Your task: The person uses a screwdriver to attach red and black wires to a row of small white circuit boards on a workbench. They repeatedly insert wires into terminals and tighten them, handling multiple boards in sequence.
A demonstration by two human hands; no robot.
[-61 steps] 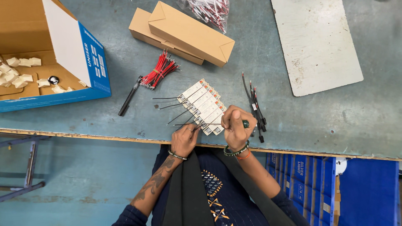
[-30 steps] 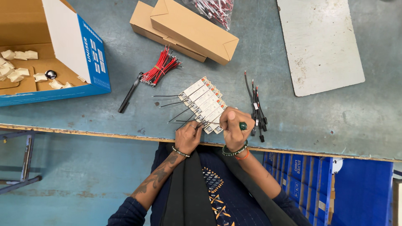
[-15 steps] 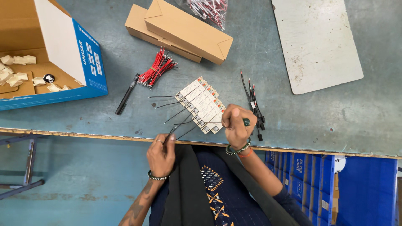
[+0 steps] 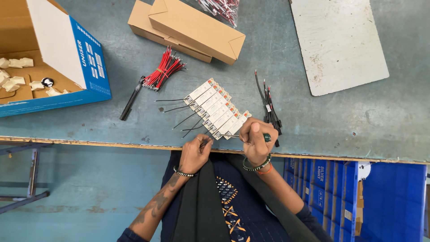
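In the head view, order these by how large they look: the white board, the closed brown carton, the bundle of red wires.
1. white board
2. closed brown carton, somewhat smaller
3. bundle of red wires, clearly smallest

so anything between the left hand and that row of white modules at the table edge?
Nothing visible. The left hand pinches a thin wire at the table edge, just beside the row of white modules. The right hand grips a green-tipped tool at the row's near end.

light: bright, even daylight | shadows: soft, short | focus: sharp | edges: slight wide-angle bend
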